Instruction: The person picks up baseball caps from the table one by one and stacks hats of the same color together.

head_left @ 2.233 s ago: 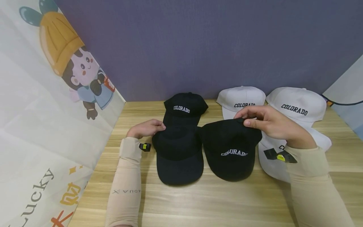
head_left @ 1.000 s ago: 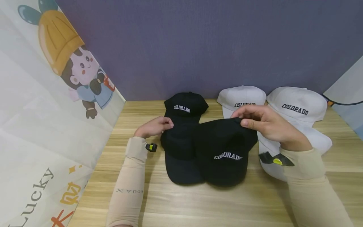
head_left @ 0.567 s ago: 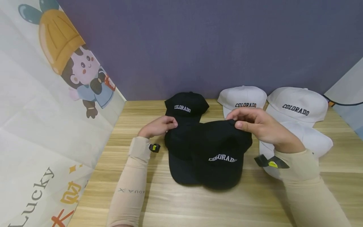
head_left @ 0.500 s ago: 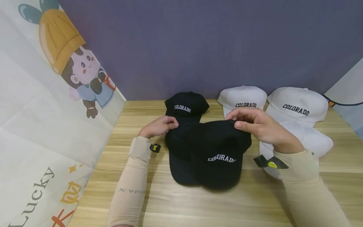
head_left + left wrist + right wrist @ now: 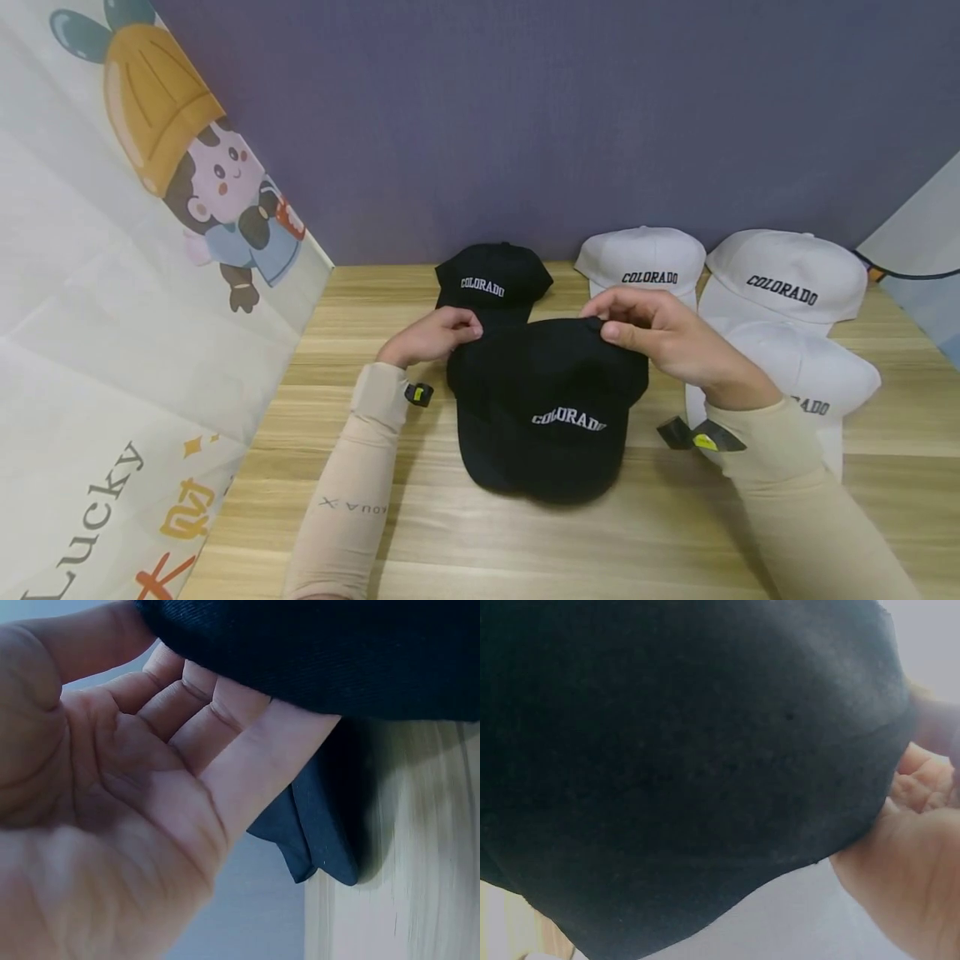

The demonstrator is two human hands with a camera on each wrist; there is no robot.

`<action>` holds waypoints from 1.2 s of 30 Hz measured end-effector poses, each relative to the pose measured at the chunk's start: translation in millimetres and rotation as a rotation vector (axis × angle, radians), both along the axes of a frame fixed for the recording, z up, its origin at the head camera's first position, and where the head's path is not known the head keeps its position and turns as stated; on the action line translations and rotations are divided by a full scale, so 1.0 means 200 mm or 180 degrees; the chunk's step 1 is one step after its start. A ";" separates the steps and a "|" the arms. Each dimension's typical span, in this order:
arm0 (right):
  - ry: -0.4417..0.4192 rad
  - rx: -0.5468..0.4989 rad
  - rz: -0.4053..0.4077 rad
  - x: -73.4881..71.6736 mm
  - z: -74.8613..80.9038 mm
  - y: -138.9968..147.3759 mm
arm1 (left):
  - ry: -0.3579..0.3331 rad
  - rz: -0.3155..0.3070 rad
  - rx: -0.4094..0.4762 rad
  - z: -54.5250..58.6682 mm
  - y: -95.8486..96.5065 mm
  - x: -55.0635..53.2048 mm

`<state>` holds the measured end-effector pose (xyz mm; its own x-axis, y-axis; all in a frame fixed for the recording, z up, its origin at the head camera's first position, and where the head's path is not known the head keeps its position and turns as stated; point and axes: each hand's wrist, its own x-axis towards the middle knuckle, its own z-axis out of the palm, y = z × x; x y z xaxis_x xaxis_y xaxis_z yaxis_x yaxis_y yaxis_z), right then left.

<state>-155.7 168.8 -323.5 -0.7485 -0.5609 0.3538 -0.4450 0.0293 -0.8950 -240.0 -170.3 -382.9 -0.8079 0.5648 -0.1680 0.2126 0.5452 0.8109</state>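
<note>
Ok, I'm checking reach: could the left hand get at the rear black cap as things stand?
Probably, once it lets go: the left hand pinches the front-left black cap, but the rear black cap lies just beyond, its crown uncovered.

Purple-grey back wall [image 5: 525,125], perhaps fabric; wood-grain tabletop [image 5: 480,542].

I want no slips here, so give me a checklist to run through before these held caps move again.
1. Right hand pinching the front black cap near its top: ok.
2. Left hand pinching the overlapped black cap: ok.
3. Brims of the two lined up: not ok, the front one sits further right.
4. Lettering on the front cap facing the wearer's camera: ok.
5. Front cap seated fully over the other: cannot tell, contact hidden.
</note>
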 end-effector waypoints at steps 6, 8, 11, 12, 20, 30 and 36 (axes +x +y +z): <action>-0.0168 -0.0048 -0.0039 -0.01 -0.02 -0.03 | 0.0045 0.0014 0.0018 -0.01 0.02 0.00; -0.0202 -0.0030 -0.0091 -0.01 -0.03 -0.04 | 0.0094 0.0023 0.0013 -0.01 0.03 0.00; -0.0247 0.0012 -0.0179 -0.01 -0.04 -0.06 | 0.0181 0.0017 0.0013 -0.01 0.04 0.01; -0.0273 0.0009 -0.0196 -0.01 -0.04 -0.07 | 0.0213 0.0009 0.0016 -0.01 0.04 0.00; -0.0517 0.0071 -0.0448 -0.01 -0.06 -0.11 | 0.0250 -0.0055 0.0185 -0.02 0.06 0.01; -0.0576 0.0160 -0.0741 -0.02 -0.07 -0.13 | 0.0092 0.0115 0.0337 -0.05 0.04 -0.02; -0.0585 0.0094 -0.0744 -0.04 -0.11 -0.14 | 0.0032 0.0178 0.0343 -0.03 0.04 -0.02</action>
